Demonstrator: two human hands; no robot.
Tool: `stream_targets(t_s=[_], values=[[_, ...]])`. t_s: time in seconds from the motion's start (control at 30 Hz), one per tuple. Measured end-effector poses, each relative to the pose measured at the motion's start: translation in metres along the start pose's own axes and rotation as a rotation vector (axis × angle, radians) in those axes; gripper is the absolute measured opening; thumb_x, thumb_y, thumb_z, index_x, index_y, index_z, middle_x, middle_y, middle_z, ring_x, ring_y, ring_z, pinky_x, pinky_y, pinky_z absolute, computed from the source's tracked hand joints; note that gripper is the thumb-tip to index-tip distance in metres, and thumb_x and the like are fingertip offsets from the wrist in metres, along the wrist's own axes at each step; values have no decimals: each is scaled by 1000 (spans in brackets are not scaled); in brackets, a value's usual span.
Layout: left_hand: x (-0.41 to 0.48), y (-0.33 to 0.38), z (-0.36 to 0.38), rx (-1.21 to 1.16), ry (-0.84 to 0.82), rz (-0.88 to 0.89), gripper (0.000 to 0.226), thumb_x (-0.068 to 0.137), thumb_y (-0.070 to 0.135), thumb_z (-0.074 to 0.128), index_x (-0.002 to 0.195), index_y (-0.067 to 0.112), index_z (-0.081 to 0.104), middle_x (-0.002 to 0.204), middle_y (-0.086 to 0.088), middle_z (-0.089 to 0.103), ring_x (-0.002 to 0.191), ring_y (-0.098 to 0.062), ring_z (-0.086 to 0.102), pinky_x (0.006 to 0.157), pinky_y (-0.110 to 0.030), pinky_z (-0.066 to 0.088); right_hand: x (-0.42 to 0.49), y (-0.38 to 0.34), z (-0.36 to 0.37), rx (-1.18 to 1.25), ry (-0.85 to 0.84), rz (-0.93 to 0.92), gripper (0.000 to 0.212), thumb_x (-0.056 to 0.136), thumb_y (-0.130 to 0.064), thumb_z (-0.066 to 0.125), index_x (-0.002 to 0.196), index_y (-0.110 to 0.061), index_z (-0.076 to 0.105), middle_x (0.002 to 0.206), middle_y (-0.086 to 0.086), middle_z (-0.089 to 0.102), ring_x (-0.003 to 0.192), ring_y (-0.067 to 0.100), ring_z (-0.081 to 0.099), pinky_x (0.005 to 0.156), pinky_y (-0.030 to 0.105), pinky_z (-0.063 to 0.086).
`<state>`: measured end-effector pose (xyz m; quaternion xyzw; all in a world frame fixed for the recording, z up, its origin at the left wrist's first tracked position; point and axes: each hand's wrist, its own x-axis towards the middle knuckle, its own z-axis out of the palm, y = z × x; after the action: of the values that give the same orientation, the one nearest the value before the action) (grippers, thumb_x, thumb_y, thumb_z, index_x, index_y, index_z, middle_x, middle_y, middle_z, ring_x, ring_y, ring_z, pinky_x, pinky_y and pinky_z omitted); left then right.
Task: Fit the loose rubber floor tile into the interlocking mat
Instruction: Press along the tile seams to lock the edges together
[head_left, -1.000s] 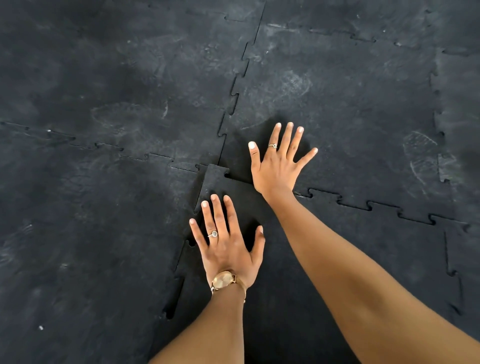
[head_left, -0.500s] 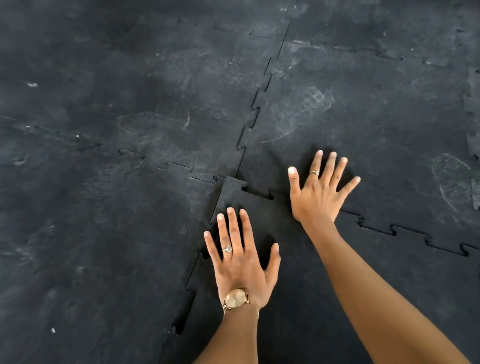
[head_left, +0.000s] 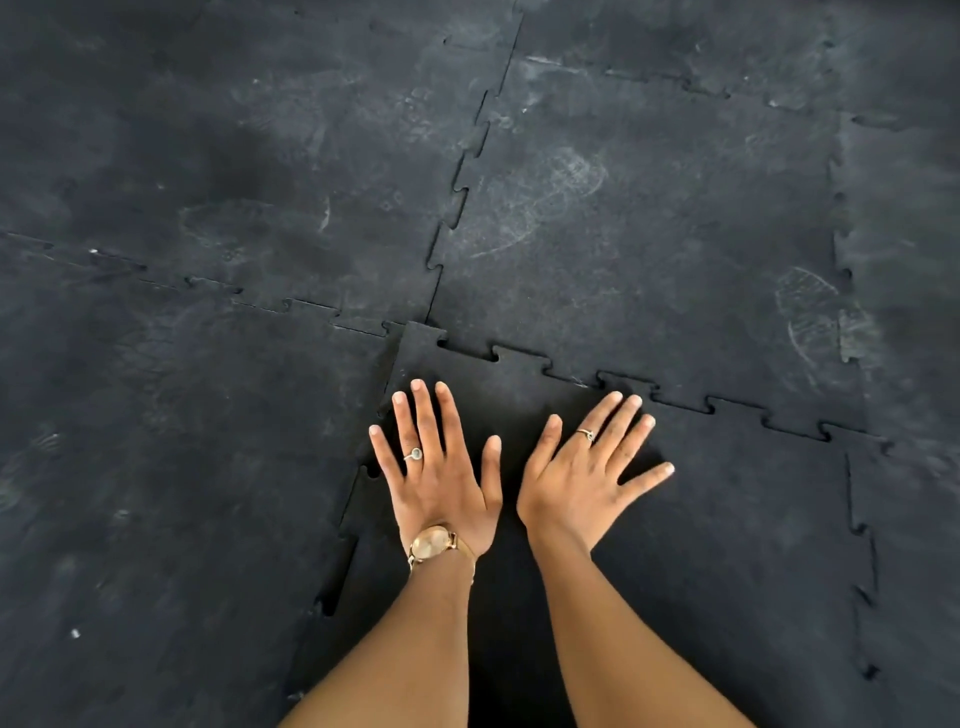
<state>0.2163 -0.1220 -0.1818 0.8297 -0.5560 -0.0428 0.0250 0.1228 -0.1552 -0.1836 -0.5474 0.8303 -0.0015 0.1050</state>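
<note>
The loose black rubber tile lies in front of me, darker and cleaner than the dusty interlocking mat around it. Its far edge meets the mat along a toothed seam. Small gaps show in the left seam, and the far-left corner sits slightly raised. My left hand, with a ring and a gold watch, lies flat with fingers spread near the tile's left edge. My right hand lies flat beside it, fingers spread, its fingertips close to the far seam.
Dusty mat tiles with pale shoe prints cover the floor on all sides. Another toothed seam runs down the tile's right side. My forearms reach in from the bottom edge.
My right hand has come back off the far tile and now rests flat on the loose tile beside my left hand. The far seam looks more closed. The view has shifted.
</note>
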Motion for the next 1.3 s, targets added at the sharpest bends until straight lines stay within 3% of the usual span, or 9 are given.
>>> stream_targets(t_s=[0.23, 0.37, 0.57, 0.63, 0.73, 0.8, 1.07, 1.2, 1.3], values=[[-3, -1, -3, -8, 24, 15, 74, 97, 54, 23, 154, 7, 21, 161, -15, 19, 149, -33, 19, 120, -56, 13, 1, -3, -3, 8, -2, 2, 69, 102, -48, 12, 159, -10, 0, 167, 10, -1, 154, 30, -6, 117, 68, -3], [26, -6, -38, -130, 61, 14, 65, 95, 54, 27, 136, 12, 53, 135, -13, 55, 118, -35, 53, 98, -52, 38, 0, -4, -5, 1, 8, -18, 74, 98, -50, 4, 159, -9, 4, 167, 11, 4, 154, 31, -1, 117, 68, 0], [161, -1, -95, -297, 546, 136, 59, 101, 52, 31, 145, 13, 40, 156, -18, 30, 145, -38, 22, 117, -48, 14, 0, -4, -5, 18, 12, -20, 74, 97, -49, 8, 159, -8, 9, 167, 12, 8, 154, 32, 2, 117, 69, 1], [189, 7, -82, -169, 487, 139, 68, 101, 57, 23, 151, 12, 30, 159, -20, 21, 148, -39, 12, 120, -47, 2, 0, -3, -4, 29, 17, -13, 73, 98, -49, 12, 158, -7, 12, 166, 13, 11, 154, 33, 5, 117, 69, 3], [192, 5, -29, 24, 89, 110, 81, 94, 65, 6, 157, 14, 4, 162, -20, 2, 150, -37, -4, 120, -57, -1, 2, -3, 1, 33, 45, -11, 73, 98, -48, 18, 157, -6, 19, 165, 13, 17, 153, 33, 12, 117, 69, 6], [197, -1, -6, 22, 31, 73, 84, 92, 68, 5, 156, 14, -2, 162, -21, -2, 150, -35, -9, 118, -59, -5, 3, -5, 1, 26, 75, -21, 72, 98, -48, 20, 157, -6, 22, 164, 13, 20, 153, 34, 15, 117, 69, 8], [195, 2, -13, 25, 31, 209, 77, 96, 59, 5, 156, 11, 5, 162, -20, 0, 150, -33, -7, 119, -59, -3, 2, -5, -2, 25, 47, -9, 73, 98, -49, 14, 158, -7, 16, 166, 12, 15, 154, 33, 9, 117, 68, 5], [184, 28, -30, -31, 291, 487, 71, 101, 54, 11, 155, 8, 13, 161, -21, 10, 150, -37, 5, 120, -56, 2, 2, -4, 0, 4, 39, -17, 73, 98, -50, 11, 159, -9, 10, 167, 11, 9, 154, 32, 4, 117, 68, 2], [175, 73, -36, -142, 412, 504, 67, 103, 52, 14, 155, 9, 16, 161, -21, 13, 149, -37, 8, 119, -54, -1, 1, -3, 1, 9, 37, -16, 73, 98, -50, 9, 159, -9, 8, 167, 10, 7, 155, 31, 2, 117, 67, 1]])
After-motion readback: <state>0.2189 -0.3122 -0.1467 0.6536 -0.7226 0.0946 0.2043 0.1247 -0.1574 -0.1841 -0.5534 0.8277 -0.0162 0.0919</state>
